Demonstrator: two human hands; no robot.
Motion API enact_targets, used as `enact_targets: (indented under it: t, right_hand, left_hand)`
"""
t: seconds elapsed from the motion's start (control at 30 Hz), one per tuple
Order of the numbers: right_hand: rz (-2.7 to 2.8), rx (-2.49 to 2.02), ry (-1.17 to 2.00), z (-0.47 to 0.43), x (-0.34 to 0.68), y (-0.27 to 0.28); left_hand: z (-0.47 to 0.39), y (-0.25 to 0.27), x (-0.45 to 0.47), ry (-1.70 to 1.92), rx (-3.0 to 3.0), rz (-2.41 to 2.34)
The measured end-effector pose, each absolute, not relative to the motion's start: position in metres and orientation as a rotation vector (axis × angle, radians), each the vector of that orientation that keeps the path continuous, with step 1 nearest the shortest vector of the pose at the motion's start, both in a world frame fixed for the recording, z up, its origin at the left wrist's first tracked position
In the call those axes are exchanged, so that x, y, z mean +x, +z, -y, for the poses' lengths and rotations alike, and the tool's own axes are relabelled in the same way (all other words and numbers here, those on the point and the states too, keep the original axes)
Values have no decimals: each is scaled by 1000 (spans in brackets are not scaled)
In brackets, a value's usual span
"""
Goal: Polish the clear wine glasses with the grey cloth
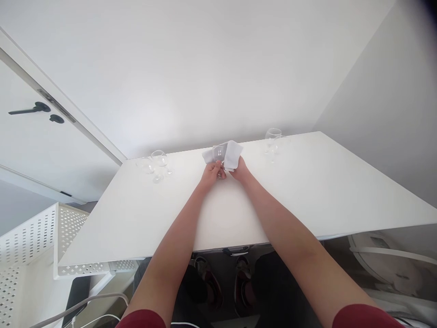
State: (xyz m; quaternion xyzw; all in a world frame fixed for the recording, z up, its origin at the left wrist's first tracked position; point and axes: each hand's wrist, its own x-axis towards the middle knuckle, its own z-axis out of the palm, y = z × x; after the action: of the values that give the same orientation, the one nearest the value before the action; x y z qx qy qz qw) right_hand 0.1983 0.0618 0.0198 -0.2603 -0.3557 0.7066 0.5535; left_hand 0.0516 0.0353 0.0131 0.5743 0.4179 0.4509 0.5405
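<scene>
Near the back of the white table, a clear stemmed glass (219,153) stands between my hands. My left hand (213,172) is closed round the glass low down, by its stem. A pale grey-white cloth (233,155) is gripped by my right hand (241,170) against the right side of the glass. Part of the cloth also shows behind the glass and out to its left. The fingers of my right hand are mostly hidden by the cloth.
Several clear stemmed glasses (159,158) are on the left of the white table (232,218), and more glasses (273,136) stand at the back right. A wall (218,68) rises behind the table. White perforated shelving (27,241) and a door handle (34,108) are at left.
</scene>
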Motion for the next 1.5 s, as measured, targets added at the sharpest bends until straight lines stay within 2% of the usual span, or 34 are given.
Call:
enact_targets:
  t: [0.13,0.43,0.6,0.67,0.9,0.97,1.13,1.2,1.4,1.5]
  right_hand:
    - [1018,-565,1705,-55,200,31]
    - [961,-608,1320,-50,191,41]
    - [905,-501,1599,-53,197,36]
    - [893,-476,1614,-54,199,36]
    - [967,-671,1168,-48,189,42]
    - [929,-659,1208,-50,189,41]
    - [775,-509,1578,-61,196,34]
    - [825,-520,1590,-61,196,33]
    - [1077,-699,1105,-45,188,41]
    - [1060,-732,1037,-40,186,44]
  left_hand:
    - [-34,15,52,965,1277,-850]
    - [-30,14,58,1052,1367,-1107]
    - [-29,18,52,897,1384,-927]
    - [-30,18,51,847,1379,-878]
    - [-29,8,59,1134,1479,-1140]
    - [-30,8,58,1128,1527,-1187]
    - [-34,11,56,1043,1618,-1157]
    - [-34,10,57,1032,1592,-1114]
    - [-32,6,58,1122,1449,-1145]
    - [-31,7,58,1110,1463,-1153]
